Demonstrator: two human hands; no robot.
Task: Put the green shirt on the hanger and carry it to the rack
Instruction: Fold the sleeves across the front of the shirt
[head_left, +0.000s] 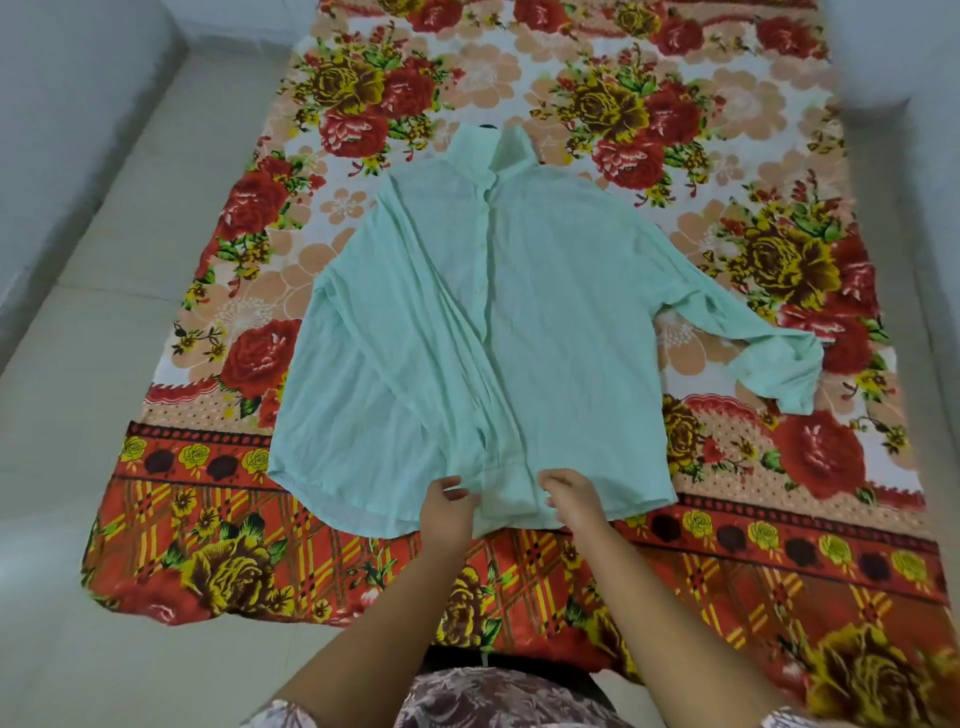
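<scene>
A pale green button-up shirt lies flat and face up on a floral sheet, collar pointing away from me and one sleeve stretched out to the right. A small dark tip shows at the top of the collar; I cannot tell what it is. My left hand pinches the bottom hem just left of the button placket. My right hand grips the hem on the other side of the placket. No hanger or rack is in plain view.
The red and orange floral sheet is spread on a pale tiled floor. White walls rise at the far left and far right. My patterned clothing shows at the bottom edge.
</scene>
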